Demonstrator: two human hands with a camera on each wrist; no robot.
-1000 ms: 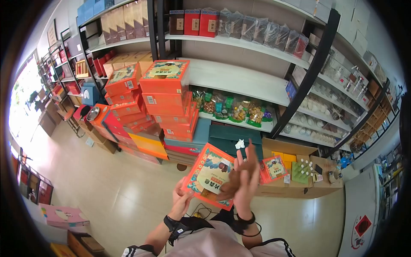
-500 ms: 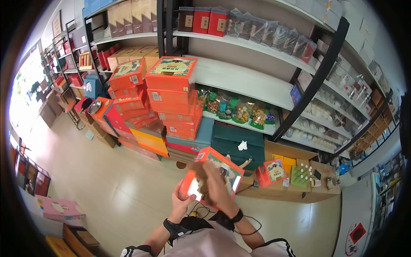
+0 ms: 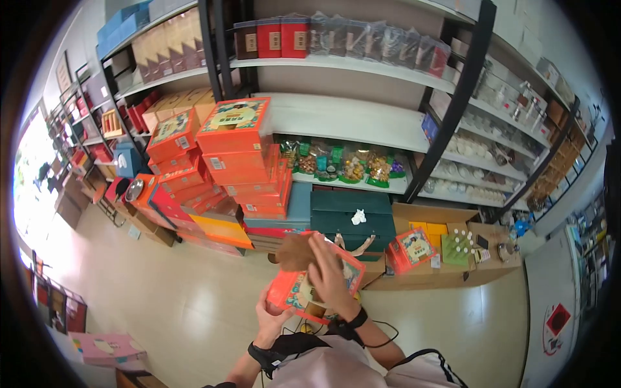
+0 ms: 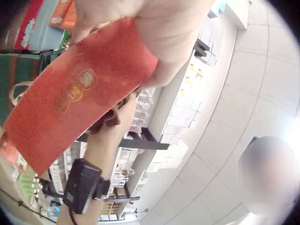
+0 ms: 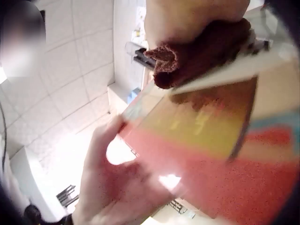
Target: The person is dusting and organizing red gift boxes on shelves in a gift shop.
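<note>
I hold a flat orange-red gift box (image 3: 292, 291) with a printed lid in front of my chest. My left hand (image 3: 270, 315) grips its lower left corner from beneath; in the left wrist view the box's red underside (image 4: 75, 103) fills the frame under my left hand (image 4: 154, 28). My right hand (image 3: 328, 271) presses a brown cloth (image 3: 296, 252) onto the top of the box. The right wrist view shows the brown cloth (image 5: 201, 51) bunched in my right hand (image 5: 192, 18) against the box's edge (image 5: 220, 136).
A tall stack of similar orange boxes (image 3: 242, 161) stands ahead, with a dark green box (image 3: 349, 216) beside it. An open cardboard carton (image 3: 446, 252) with small items sits right. Shelves (image 3: 349, 123) of packaged goods line the wall. Tiled floor (image 3: 162, 297) lies left.
The box has tipped from facing up to lying flatter and lower. My right hand with the cloth moved from the box's right side across to its top left part.
</note>
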